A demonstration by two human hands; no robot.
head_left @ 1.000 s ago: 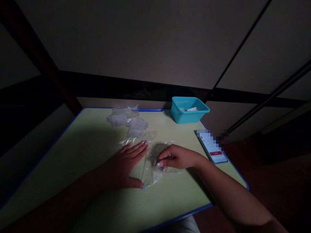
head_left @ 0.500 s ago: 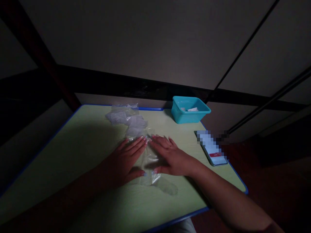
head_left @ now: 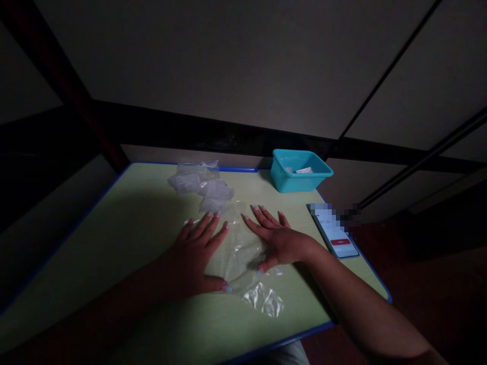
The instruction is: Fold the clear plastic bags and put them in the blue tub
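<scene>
- Pretty dark shot, but both hands are flat on a pale green table [head_left: 144, 238] with a blue edge, palms down.
- Left hand [head_left: 194, 256] has its fingers spread wide and straight, not gripping anything, just pressing down on the left side of a clear plastic bag [head_left: 243, 258].
- Right hand [head_left: 279, 241] is the same deal: fingers fanned out, flat, resting on the right side of that bag, thumb tucked toward the middle.
- The bag lies flat on the table between and under the two hands, and a crinkly corner sticks out on the near side of the hands, toward the table's front edge.
- Beyond the bag, toward the far edge of the table, there's a loose pile of more clear bags [head_left: 201, 185].
- Far right of the bag, at the table's back corner, sits a teal plastic bin [head_left: 300, 177] with something small and white in it, can't tell what.
- Just right of the right hand, near the table's right edge, a phone [head_left: 337, 235] lies face up with its screen lit.
</scene>
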